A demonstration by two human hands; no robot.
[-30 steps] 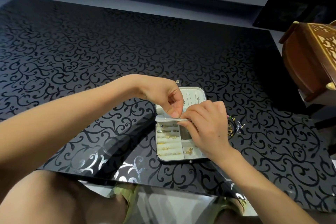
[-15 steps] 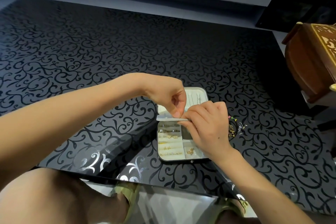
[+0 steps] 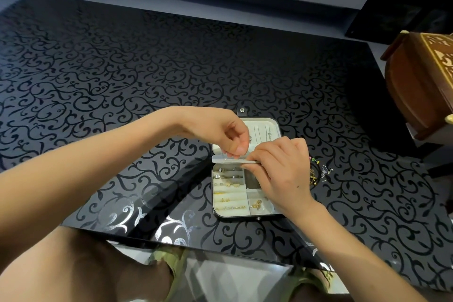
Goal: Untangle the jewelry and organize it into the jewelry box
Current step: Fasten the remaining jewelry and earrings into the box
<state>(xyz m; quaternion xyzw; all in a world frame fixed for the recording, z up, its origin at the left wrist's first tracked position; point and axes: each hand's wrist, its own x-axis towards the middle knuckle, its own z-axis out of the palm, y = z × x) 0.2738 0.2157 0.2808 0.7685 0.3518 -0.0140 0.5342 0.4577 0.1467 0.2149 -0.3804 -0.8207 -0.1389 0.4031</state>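
Pinching the flap (image 3: 226, 159) of the jewelry box (image 3: 230, 213) with left hand (image 3: 226, 133) and right hand (image 3: 282, 169), I judge most pieces stowed; loose jewelry (image 3: 318, 174) lies right of it, unsorted.

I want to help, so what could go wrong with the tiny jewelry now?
1. The loose jewelry on the table lies close by the right hand; a careless sweep might scatter it.
2. The left hand and right hand pinch the flap of the jewelry box; thin chains in the lid might get caught.
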